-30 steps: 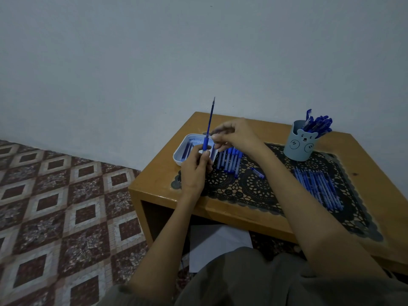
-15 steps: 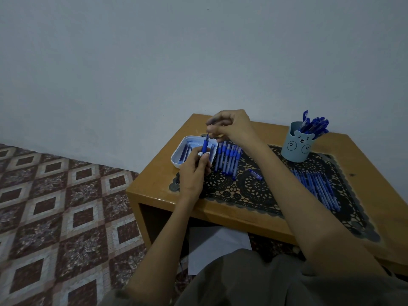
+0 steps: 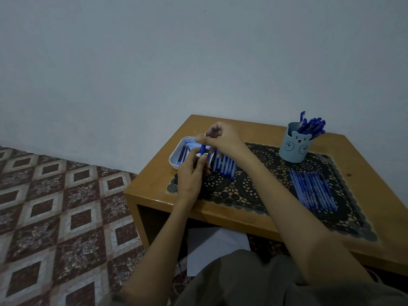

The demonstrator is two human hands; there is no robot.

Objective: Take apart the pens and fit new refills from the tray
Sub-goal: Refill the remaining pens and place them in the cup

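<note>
I judge I am seating a refill in the pen barrel (image 3: 203, 151), so I should keep barrel and refill in one straight line and press down gently from the top without bending the thin tube. My left hand (image 3: 191, 173) is raised just above the table (image 3: 154, 184) beside the tray (image 3: 176, 154), its fingers closed around the lower barrel, which stands nearly upright. My right hand (image 3: 220, 140) arches over the top, fingers pinched shut on the upper end; what exactly they pinch I cannot tell.
</note>
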